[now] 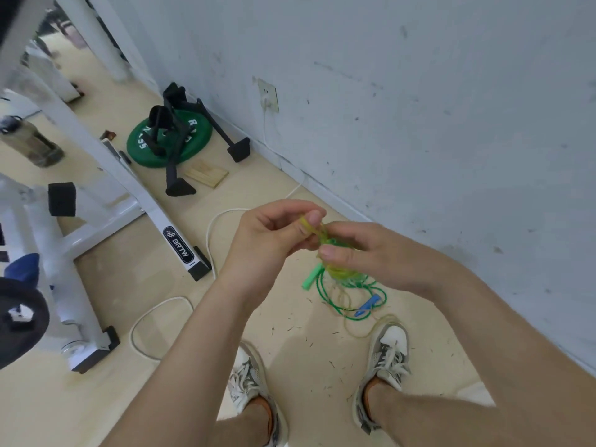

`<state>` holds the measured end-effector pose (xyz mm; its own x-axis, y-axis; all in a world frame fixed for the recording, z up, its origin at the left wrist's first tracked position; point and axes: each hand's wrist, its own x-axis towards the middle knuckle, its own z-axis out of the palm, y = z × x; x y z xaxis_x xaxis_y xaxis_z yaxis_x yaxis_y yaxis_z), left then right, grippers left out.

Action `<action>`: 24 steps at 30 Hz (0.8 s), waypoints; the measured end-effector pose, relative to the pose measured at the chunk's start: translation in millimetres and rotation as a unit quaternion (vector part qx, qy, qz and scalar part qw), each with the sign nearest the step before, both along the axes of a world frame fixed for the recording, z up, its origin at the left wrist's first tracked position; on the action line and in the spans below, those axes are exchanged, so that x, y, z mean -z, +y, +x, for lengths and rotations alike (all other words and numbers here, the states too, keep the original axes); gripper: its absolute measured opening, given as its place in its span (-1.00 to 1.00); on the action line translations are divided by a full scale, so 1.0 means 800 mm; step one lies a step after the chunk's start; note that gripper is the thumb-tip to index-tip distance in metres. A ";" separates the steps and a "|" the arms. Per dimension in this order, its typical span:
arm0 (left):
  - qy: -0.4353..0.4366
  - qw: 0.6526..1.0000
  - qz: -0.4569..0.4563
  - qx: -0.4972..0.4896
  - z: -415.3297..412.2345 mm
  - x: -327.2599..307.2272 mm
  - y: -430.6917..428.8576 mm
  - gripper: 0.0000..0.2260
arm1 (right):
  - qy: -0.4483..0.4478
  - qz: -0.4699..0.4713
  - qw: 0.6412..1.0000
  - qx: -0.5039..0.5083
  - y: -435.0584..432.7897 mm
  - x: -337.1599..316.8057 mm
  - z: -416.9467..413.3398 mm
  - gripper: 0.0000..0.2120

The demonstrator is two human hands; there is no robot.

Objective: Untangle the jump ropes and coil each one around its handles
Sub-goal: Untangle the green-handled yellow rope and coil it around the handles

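Light: bright, even, diffuse indoor; only weak, soft-edged shadows on the floor (306,343). Sharpness: generally soft; slight motion blur on left hand (267,240), right hand (367,253) and the jump ropes (338,272) held between them, heavier smear at upper left. Distortion: wide-angle, wall (419,91) base and white frame (106,162) slanting toward the edges.

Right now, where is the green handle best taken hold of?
Probably round its middle, coming from the left: the green handle hangs tilted below the tangle, its straight shaft bare on that side, while green rope loops crowd its right.
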<state>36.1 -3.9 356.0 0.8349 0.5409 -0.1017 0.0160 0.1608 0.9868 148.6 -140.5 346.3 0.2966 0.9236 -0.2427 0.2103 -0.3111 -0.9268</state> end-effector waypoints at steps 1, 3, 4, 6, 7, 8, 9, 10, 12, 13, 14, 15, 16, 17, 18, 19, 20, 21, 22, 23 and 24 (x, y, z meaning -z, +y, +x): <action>-0.014 1.000 -0.007 0.012 -0.002 -0.012 -0.004 -0.86 | 0.018 0.005 1.000 0.003 -0.004 -0.012 -0.002 -0.63; -0.036 0.999 0.002 0.038 -0.007 -0.039 -0.012 -0.92 | 0.049 0.017 0.999 0.012 -0.013 -0.037 -0.010 -0.72; -0.039 0.998 0.016 0.049 -0.010 -0.052 -0.016 -0.88 | 0.040 0.023 0.999 0.023 -0.017 -0.050 -0.015 -0.78; -0.036 0.996 0.046 0.072 -0.015 -0.079 -0.027 -0.76 | -0.040 0.031 0.996 0.077 -0.025 -0.070 -0.028 -0.83; -0.033 0.994 0.058 0.083 -0.015 -0.092 -0.035 -0.75 | -0.089 0.032 0.989 0.117 -0.028 -0.076 -0.033 -0.81; -0.033 0.993 0.069 0.093 -0.014 -0.105 -0.045 -0.77 | -0.134 0.029 0.978 0.156 -0.032 -0.082 -0.037 -0.81; -0.034 0.992 0.077 0.096 -0.013 -0.119 -0.056 -0.79 | -0.173 0.020 0.968 0.183 -0.036 -0.089 -0.042 -0.81; -0.036 0.992 0.084 0.091 -0.010 -0.131 -0.068 -0.81 | -0.194 0.015 0.961 0.198 -0.040 -0.096 -0.046 -0.82; -0.039 0.989 0.116 0.079 -0.006 -0.156 -0.088 -0.80 | -0.179 0.027 0.961 0.208 -0.051 -0.114 -0.054 -0.80; -0.035 0.986 0.143 0.079 -0.004 -0.168 -0.095 -0.78 | -0.150 0.045 0.965 0.211 -0.056 -0.126 -0.058 -0.77; -0.030 0.982 0.169 0.080 -0.004 -0.181 -0.101 -0.75 | -0.118 0.066 0.968 0.213 -0.062 -0.139 -0.061 -0.74; -0.026 0.978 0.188 0.083 -0.004 -0.194 -0.105 -0.72 | -0.091 0.085 0.969 0.213 -0.069 -0.153 -0.064 -0.72; -0.025 0.975 0.201 0.090 -0.005 -0.208 -0.109 -0.69 | -0.073 0.105 0.968 0.216 -0.076 -0.169 -0.067 -0.74; -0.028 0.972 0.210 0.099 -0.006 -0.223 -0.113 -0.68 | -0.064 0.124 0.965 0.224 -0.084 -0.186 -0.070 -0.80; -0.034 0.970 0.218 0.106 -0.008 -0.238 -0.117 -0.67 | -0.057 0.145 0.960 0.234 -0.092 -0.203 -0.073 -0.87; -0.042 0.967 0.225 0.110 -0.011 -0.253 -0.122 -0.67 | -0.049 0.168 0.953 0.246 -0.099 -0.220 -0.076 -0.92; -0.052 0.964 0.234 0.111 -0.013 -0.268 -0.127 -0.67 | -0.039 0.187 0.947 0.258 -0.106 -0.235 -0.078 -0.94; -0.063 0.962 0.242 0.110 -0.016 -0.283 -0.133 -0.67 | -0.027 0.203 0.940 0.272 -0.112 -0.252 -0.081 -0.93; -0.075 0.960 0.251 0.103 -0.018 -0.298 -0.140 -0.67 | -0.013 0.216 0.932 0.290 -0.119 -0.266 -0.084 -0.91; -0.084 0.956 0.265 0.092 -0.019 -0.312 -0.147 -0.68 | 0.003 0.230 0.924 0.304 -0.126 -0.281 -0.085 -0.89; -0.091 0.951 0.286 0.076 -0.019 -0.326 -0.155 -0.68 | 0.016 0.242 0.918 0.315 -0.134 -0.294 -0.087 -0.91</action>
